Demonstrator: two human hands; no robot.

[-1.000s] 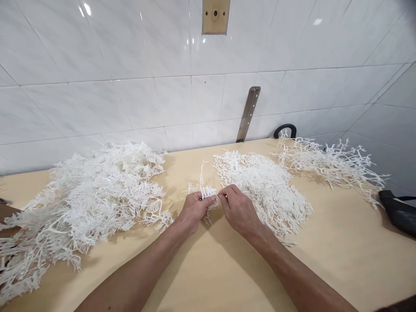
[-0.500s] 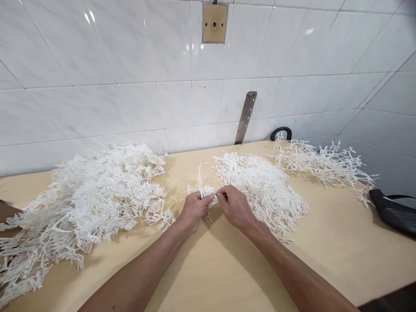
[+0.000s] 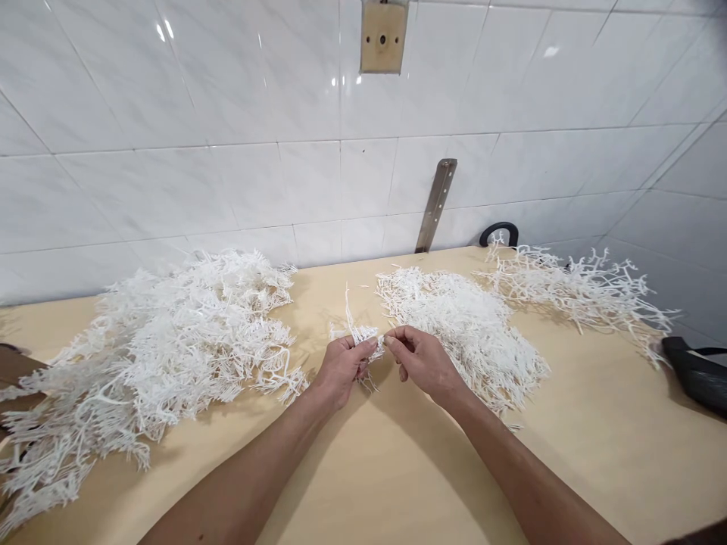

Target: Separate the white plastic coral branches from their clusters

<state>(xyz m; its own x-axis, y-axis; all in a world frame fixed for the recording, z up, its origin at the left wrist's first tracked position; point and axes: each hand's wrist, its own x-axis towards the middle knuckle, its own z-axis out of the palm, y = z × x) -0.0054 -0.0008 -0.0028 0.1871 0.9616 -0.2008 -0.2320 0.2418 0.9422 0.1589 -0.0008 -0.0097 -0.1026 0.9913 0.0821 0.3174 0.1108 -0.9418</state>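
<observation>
My left hand [image 3: 344, 369] pinches a small cluster of white branched plastic pieces [image 3: 363, 333] over the middle of the table, with one thin strand sticking up from it. My right hand [image 3: 419, 362] is closed at the cluster's right end, thumb and forefinger pressed together; what lies between those fingertips is too small to make out. A big heap of white branching pieces [image 3: 193, 341] spreads to the left. Just beyond my right hand lies a pile of short white pieces [image 3: 471, 322].
Bare branching white frames [image 3: 573, 288] lie at the back right, near a black curved handle [image 3: 500, 225] and a black object [image 3: 696, 375]. A metal strip [image 3: 436, 204] leans on the tiled wall behind the wooden table [image 3: 363, 469]. Something brown sits at the far left.
The view has shifted slightly, moving the surroundings a little to the right. The fingers of my right hand have changed their pose beside the cluster, which stays in my left hand.
</observation>
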